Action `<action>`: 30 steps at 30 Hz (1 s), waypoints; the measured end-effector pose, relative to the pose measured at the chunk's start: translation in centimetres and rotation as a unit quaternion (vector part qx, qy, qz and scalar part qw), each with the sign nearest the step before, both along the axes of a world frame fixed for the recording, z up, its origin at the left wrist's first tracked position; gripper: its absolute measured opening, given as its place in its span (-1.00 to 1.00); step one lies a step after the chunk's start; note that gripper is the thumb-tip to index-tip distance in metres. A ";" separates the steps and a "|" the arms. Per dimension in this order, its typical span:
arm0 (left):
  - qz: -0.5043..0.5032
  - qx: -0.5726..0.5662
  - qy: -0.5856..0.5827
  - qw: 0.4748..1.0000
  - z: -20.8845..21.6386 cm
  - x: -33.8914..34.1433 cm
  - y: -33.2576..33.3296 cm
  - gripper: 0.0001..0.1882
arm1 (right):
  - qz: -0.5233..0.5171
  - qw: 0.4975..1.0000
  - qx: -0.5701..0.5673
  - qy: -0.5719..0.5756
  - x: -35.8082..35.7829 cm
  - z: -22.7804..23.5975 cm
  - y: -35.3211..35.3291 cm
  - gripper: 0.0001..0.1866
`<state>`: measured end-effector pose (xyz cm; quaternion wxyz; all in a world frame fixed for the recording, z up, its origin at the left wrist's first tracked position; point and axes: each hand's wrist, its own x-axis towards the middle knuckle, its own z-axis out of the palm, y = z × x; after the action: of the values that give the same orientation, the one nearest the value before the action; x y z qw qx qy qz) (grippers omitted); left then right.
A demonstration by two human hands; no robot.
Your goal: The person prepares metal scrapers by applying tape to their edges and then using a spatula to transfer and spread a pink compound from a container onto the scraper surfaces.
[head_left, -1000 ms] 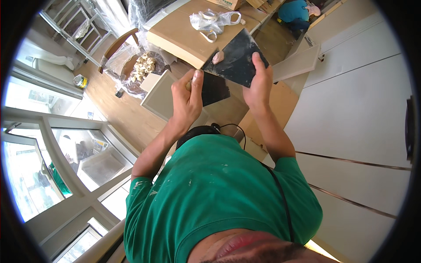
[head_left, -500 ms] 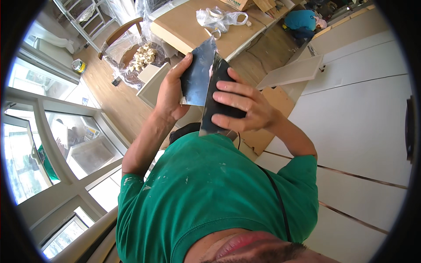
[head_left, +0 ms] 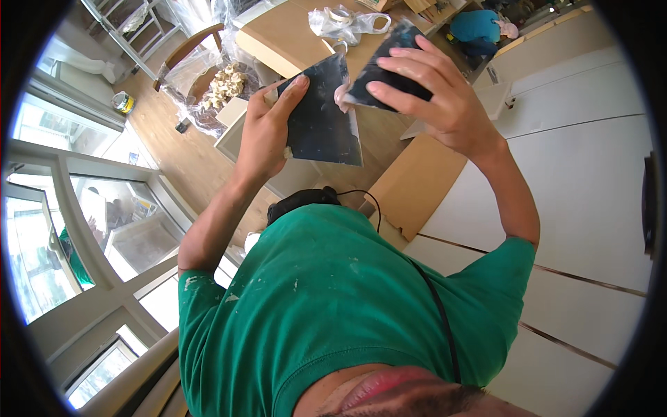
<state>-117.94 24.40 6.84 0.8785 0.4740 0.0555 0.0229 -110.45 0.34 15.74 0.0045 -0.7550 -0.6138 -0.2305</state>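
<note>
My left hand [head_left: 264, 132] grips a dark flat putty spreader [head_left: 323, 115] by its left side, thumb on the face and the other fingers behind. In my right hand [head_left: 448, 97] is a second dark putty spreader [head_left: 408, 80], tilted, with my fingers spread across its upper face. A lump of pale pinkish putty [head_left: 342, 99] clings at the lower left corner of the right spreader, beside the right edge of the left one. Whether it touches both blades I cannot tell. Light smears mark both spreaders.
A brown-covered table [head_left: 278, 35] ahead bears a plastic bag [head_left: 347, 24] with a tape roll. A plastic-draped chair [head_left: 226, 87] stands left of it, a ladder [head_left: 142, 35] behind. Cardboard [head_left: 417, 184] and white panels [head_left: 556, 187] lie right. Someone in blue [head_left: 476, 26] is far right.
My right hand has moved up and right with its spreader, away from the left one. The left spreader has turned to show a dark face, and the putty lump now shows between them.
</note>
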 end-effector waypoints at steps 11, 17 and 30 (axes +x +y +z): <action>-0.018 -0.050 0.039 0.998 1.7 -0.5 1.9 -0.67 | 0.021 0.998 0.045 0.026 0.5 -1.6 1.5 -0.48; -0.024 -0.034 0.023 0.999 0.8 -0.9 2.3 -0.66 | 0.008 0.997 0.076 -0.002 0.9 0.2 1.2 -0.44; 0.013 0.104 -0.012 0.994 1.2 -0.9 2.6 -0.63 | -0.023 0.993 -0.113 0.007 -1.6 2.8 1.7 -0.57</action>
<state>-118.81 27.00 8.07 0.8245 0.5619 0.0483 0.0461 -112.02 2.02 18.50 -0.0817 -0.7665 -0.6180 -0.1542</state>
